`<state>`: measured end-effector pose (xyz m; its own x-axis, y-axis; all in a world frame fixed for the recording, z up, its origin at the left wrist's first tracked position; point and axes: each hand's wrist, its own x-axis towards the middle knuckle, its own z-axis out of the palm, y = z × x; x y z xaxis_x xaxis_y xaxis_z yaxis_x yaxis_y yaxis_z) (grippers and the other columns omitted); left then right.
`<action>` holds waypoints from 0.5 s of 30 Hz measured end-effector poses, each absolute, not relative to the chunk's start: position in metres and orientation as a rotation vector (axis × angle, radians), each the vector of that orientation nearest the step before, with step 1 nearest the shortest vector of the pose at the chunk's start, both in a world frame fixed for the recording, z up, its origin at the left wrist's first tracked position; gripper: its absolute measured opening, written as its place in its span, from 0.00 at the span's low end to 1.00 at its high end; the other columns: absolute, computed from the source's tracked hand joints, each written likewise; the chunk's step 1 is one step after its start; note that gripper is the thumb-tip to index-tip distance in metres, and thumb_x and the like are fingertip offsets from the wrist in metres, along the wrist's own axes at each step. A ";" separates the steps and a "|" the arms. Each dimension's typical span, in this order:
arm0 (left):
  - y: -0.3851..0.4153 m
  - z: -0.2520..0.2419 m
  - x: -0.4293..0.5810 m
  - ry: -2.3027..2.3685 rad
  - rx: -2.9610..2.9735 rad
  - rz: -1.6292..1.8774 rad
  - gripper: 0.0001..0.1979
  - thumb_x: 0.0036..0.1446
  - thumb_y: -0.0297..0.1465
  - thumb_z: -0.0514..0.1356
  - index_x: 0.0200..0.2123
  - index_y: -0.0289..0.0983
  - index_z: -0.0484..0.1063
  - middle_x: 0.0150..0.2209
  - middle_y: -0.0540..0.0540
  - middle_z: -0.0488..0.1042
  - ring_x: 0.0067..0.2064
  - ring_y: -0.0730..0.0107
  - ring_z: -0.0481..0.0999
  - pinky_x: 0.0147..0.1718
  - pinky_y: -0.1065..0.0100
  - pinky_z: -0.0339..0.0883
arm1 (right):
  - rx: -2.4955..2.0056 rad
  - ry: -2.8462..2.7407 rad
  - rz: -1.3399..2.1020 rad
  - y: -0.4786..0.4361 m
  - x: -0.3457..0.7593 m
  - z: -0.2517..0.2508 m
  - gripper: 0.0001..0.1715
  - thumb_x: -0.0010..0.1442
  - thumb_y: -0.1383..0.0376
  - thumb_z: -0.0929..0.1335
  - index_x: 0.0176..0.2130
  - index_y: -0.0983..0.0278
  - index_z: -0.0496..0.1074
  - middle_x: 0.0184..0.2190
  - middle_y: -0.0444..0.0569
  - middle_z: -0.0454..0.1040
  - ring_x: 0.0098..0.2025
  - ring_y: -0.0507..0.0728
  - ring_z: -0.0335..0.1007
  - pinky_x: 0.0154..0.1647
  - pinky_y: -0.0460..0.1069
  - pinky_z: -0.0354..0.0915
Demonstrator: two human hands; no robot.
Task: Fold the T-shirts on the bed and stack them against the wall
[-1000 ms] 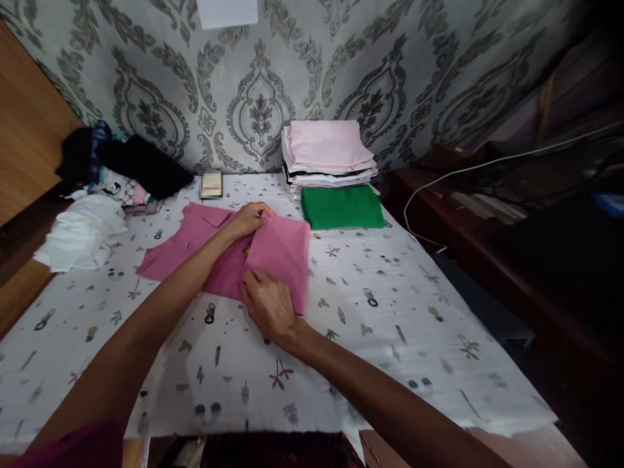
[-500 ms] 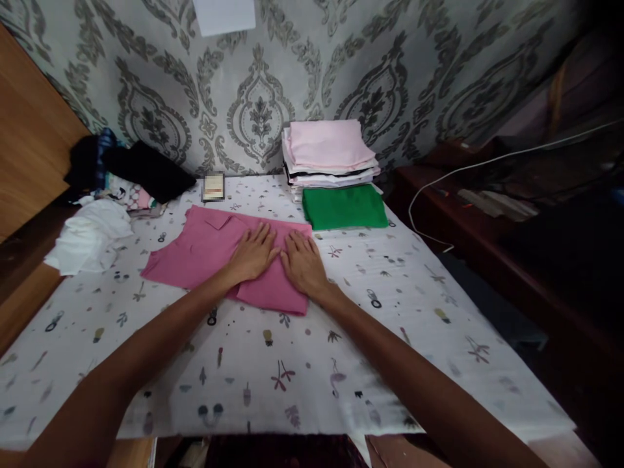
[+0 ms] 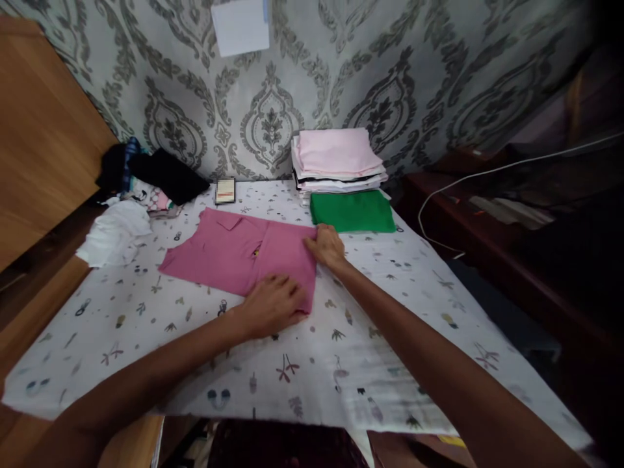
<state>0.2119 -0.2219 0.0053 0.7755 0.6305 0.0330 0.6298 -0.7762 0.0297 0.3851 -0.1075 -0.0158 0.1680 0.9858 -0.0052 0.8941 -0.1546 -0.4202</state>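
Observation:
A pink shirt [image 3: 219,244] lies folded on the patterned white sheet, its right part doubled over. A small colourful spot shows beside the fold edge. My right hand [image 3: 327,247] is at the shirt's far right corner, its fingers curled and closed on the edge. At the near right corner, my left hand [image 3: 273,302] bends its fingers over the cloth, with the thumb by the corner. The left fingers are slightly blurred, and their tips are partly hidden.
A folded green cloth [image 3: 353,211] lies before a stack of folded clothes [image 3: 338,153] by the wall. A crumpled white cloth [image 3: 114,234] and dark clothes [image 3: 168,175] lie at left. A small box [image 3: 225,192] stands behind the shirt. A white cable [image 3: 507,162] hangs at right.
Both hands were lying flat on the shirt. My right hand has moved to the far right corner, and my left has come nearer, to the near corner. The view has shifted slightly.

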 end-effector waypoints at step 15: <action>-0.251 0.034 0.233 1.206 3.001 -0.091 0.34 0.56 0.17 0.54 0.65 0.41 0.59 0.45 0.36 0.74 0.41 0.54 0.77 0.32 0.62 0.72 | -1.836 -1.451 0.548 -0.104 0.394 -0.005 0.12 0.49 0.70 0.67 0.37 0.64 0.74 0.29 0.46 0.74 0.34 0.56 0.70 0.36 0.48 0.64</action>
<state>0.2330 -0.2512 0.0339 0.7210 0.6927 -0.0169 0.6875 -0.7182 -0.1076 0.3935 -0.1040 -0.0046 0.2755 0.9558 0.1032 0.6488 -0.1057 -0.7536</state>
